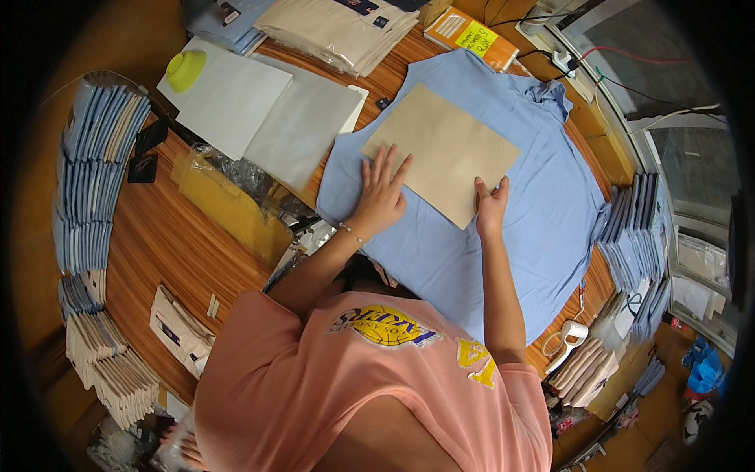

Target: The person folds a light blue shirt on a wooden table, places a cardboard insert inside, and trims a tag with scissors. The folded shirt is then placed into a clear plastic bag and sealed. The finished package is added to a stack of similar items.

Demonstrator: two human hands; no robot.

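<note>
The right hand (pixel 491 208) grips a tan board (pixel 442 149) (a blue garment (pixel 543 236) beneath); the left hand (pixel 381 196) touches it, fingers spread.

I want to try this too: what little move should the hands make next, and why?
Maybe gently press the tan board flat on the blue cloth. The left hand's fingers lie over one edge, the right hand is at another, and the cloth shows creases, so steadying might help.

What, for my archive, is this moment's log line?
left grip: open on tan board | right grip: touching board edge | board: atop blue garment
</note>
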